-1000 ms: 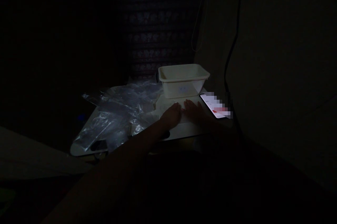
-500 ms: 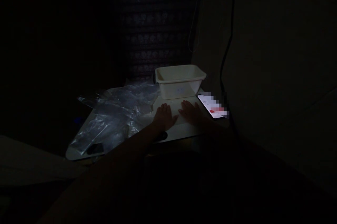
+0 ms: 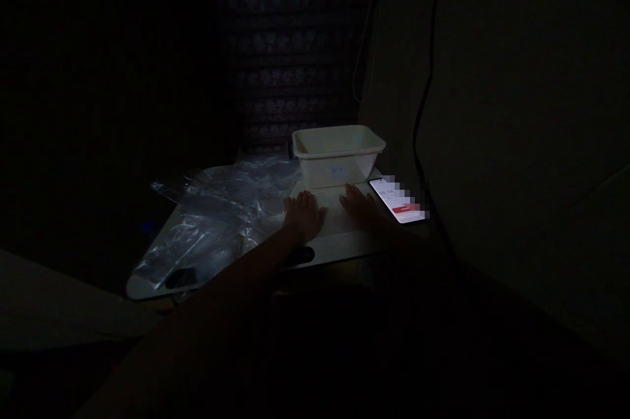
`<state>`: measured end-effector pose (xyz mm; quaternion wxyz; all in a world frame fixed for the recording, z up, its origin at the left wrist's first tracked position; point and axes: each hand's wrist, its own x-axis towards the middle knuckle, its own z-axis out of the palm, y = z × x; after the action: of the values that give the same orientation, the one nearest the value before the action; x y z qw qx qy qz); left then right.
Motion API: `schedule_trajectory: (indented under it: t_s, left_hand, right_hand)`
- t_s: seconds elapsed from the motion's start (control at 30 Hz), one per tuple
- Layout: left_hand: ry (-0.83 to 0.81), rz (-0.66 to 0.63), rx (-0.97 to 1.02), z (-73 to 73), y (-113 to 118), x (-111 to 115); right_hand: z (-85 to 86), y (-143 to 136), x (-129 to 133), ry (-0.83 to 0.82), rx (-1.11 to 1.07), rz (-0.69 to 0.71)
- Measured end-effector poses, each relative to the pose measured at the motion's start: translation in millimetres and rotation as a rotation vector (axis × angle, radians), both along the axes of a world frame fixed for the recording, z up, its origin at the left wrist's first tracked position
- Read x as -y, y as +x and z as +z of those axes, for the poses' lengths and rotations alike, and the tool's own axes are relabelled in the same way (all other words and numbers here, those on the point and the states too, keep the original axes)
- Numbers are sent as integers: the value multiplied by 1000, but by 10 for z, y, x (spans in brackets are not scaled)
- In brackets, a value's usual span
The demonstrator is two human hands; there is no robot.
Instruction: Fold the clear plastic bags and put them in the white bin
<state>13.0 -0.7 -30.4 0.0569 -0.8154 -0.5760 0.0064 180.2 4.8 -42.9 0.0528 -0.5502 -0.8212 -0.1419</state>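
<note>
My left hand (image 3: 304,215) lies with its fingers stretched out on a pale flat sheet (image 3: 332,215), just in front of a cream plastic tub (image 3: 339,169). At the sheet's right side rests my right hand (image 3: 358,203), fingers extended too. Neither hand grips anything. A lit phone (image 3: 396,201) lies to the right of my right hand. Left of my left hand, crumpled clear plastic bags (image 3: 216,215) spread over the white table (image 3: 344,247). The room is very dark, so the sheet's kind is hard to make out.
A dark cable (image 3: 423,110) hangs down the wall at the right, behind the phone. Patterned blinds (image 3: 290,77) stand behind the table. Dark oval openings (image 3: 181,278) sit near the table's front edge. A pale cloth-like surface (image 3: 59,294) slopes at the lower left.
My hands have drawn slightly apart on the sheet, and my right hand's fingers look less spread. The whole view has shifted a little; the tub, bags and phone stay in place.
</note>
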Motion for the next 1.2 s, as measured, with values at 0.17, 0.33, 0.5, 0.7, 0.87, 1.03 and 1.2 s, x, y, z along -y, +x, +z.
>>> schedule_trajectory:
  t_s: [0.17, 0.33, 0.5, 0.7, 0.87, 1.03, 1.2]
  left_hand:
    - [26, -62, 20, 32, 75, 20]
    - [-6, -109, 50, -45, 140, 44]
    - [-23, -102, 16, -92, 142, 45]
    - [-31, -7, 7, -63, 133, 53]
    - [-33, 41, 5, -27, 119, 84]
    - [-52, 50, -10, -5, 124, 94]
    - [-30, 51, 2, -47, 118, 83]
  right_hand:
    - [21, -187, 23, 41, -97, 46]
    - [-55, -331, 24, 27, -143, 105]
    - [-118, -329, 6, 22, -130, 114]
    - [-117, -263, 26, 49, -101, 112]
    - [-123, -197, 24, 57, -82, 67]
    - [-113, -73, 32, 44, -59, 55]
    - [-107, 45, 20, 8, 7, 110]
